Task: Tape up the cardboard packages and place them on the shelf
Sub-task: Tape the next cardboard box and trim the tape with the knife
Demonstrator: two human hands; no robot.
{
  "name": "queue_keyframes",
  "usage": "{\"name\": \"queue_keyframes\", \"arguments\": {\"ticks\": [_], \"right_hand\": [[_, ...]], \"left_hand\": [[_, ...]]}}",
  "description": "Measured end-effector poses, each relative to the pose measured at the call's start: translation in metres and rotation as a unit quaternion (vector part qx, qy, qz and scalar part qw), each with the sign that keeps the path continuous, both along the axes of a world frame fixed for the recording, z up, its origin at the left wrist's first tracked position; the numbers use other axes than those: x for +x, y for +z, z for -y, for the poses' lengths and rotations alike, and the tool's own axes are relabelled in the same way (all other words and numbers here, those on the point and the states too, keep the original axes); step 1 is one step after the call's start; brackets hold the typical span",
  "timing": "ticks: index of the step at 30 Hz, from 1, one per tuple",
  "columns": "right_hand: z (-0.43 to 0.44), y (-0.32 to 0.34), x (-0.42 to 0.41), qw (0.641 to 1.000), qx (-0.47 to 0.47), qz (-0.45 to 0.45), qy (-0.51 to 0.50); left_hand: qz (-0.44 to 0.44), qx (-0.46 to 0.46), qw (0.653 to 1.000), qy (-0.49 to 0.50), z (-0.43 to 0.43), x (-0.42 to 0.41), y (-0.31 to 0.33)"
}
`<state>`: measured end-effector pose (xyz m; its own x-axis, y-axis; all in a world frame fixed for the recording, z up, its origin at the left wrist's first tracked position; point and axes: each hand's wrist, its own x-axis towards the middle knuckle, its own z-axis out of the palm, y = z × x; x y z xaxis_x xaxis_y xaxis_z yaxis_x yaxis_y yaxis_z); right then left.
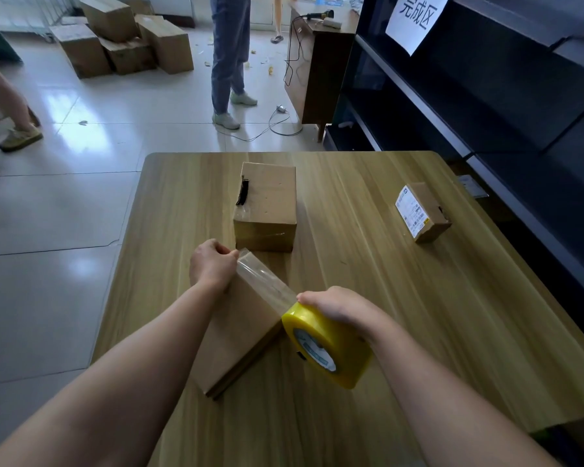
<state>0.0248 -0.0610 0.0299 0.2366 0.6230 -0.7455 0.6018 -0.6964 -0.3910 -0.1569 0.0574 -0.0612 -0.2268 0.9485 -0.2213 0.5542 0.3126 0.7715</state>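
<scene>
A flat cardboard package [236, 335] lies on the wooden table [418, 315] right in front of me. My left hand [212, 264] pinches the free end of a clear tape strip [265, 281] at the package's far edge. My right hand [338, 306] grips a yellow tape roll [327, 348] at the package's near right side, with the strip stretched between both hands above the package. A taller cardboard box [267, 205] stands just beyond. A small labelled box [422, 212] sits at the table's right. The dark shelf [486, 106] stands to the right.
A paper sign [417, 18] hangs on the shelf. A person in jeans [228, 59] stands past the table beside a wooden cabinet [314, 65] with cables on the floor. Stacked cardboard boxes [125, 38] sit at the back left. Another person's legs [11, 109] are at the left.
</scene>
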Motion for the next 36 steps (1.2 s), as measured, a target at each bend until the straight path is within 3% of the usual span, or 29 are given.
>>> {"name": "queue_keyframes", "arguments": {"ticks": [11, 22, 24, 29, 36], "right_hand": [[0.005, -0.015, 0.001, 1.0, -0.001, 0.011, -0.003], [0.009, -0.021, 0.002, 1.0, -0.004, 0.009, 0.008], [0.009, -0.022, 0.002, 1.0, -0.001, 0.008, 0.008], [0.011, -0.024, 0.003, 1.0, 0.003, 0.007, 0.004], [0.011, -0.029, 0.004, 1.0, 0.005, -0.002, -0.005]], "left_hand": [[0.002, -0.028, 0.999, -0.015, -0.002, 0.001, -0.004], [0.037, -0.184, 0.982, -0.016, -0.011, -0.002, 0.007], [0.017, -0.15, 0.988, -0.025, -0.009, -0.002, 0.008], [-0.094, 0.078, 0.985, -0.119, 0.012, 0.013, 0.001], [-0.188, 0.094, 0.958, -0.197, 0.026, 0.009, -0.011]]}}
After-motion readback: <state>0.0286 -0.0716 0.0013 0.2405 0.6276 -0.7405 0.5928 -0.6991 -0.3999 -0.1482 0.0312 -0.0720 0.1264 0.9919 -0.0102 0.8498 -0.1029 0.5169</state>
